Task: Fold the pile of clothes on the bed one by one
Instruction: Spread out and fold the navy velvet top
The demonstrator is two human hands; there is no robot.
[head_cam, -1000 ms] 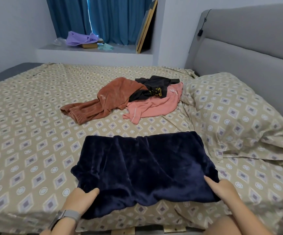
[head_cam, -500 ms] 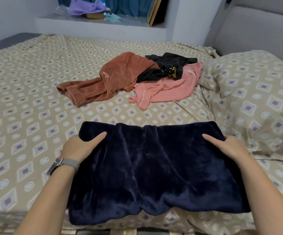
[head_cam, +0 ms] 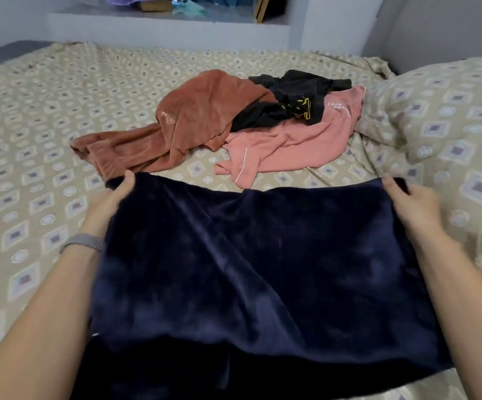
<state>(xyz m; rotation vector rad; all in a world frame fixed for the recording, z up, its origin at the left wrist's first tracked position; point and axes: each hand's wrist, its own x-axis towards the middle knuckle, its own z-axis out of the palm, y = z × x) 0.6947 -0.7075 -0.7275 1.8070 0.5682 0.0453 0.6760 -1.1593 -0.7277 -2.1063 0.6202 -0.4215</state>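
A dark navy plush garment (head_cam: 251, 269) is spread in front of me, its far edge raised off the bed. My left hand (head_cam: 112, 197) grips the far left corner, thumb on top. My right hand (head_cam: 410, 200) grips the far right corner, with the cloth wrapped over part of the hand. Behind it lies the pile: a rust-brown plush garment (head_cam: 193, 122), a black garment with yellow print (head_cam: 288, 102) on top, and a pink garment (head_cam: 288, 142).
The bed (head_cam: 32, 134) has a beige patterned sheet. A matching pillow (head_cam: 450, 116) lies at the right. A white ledge (head_cam: 161, 27) with small items runs along the far wall.
Both hands slid from the near edge up to the far corners of the navy garment and took hold of them. The far edge is now lifted. The camera has leaned forward and down.
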